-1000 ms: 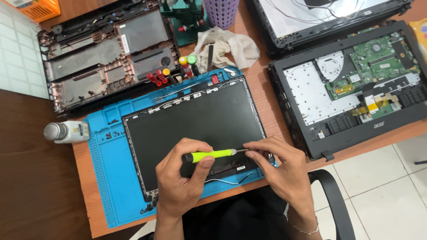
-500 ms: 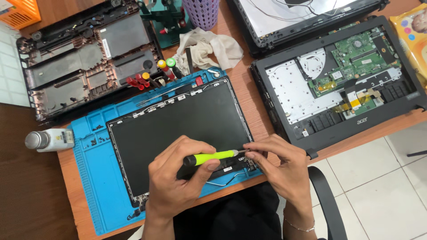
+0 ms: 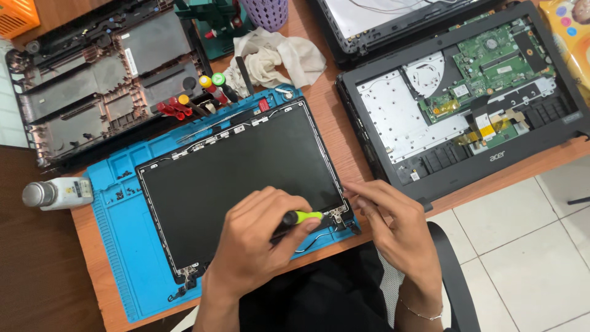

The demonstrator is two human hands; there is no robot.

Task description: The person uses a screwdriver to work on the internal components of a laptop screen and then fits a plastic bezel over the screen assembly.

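Bare forearms, thin bracelet (image 3: 419, 312) on right wrist

Green-handled screwdriver (image 3: 301, 217) lying near-level, tip pointing right at metal hinge (image 3: 337, 214) on near right corner of flat black laptop screen panel (image 3: 239, 172).

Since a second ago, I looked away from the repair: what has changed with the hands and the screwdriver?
The left hand has closed further over the screwdriver, hiding much of the yellow-green handle; the tip points at the right hinge. The right hand stays with its fingers at that hinge. The lid panel lies on the blue mat as before.
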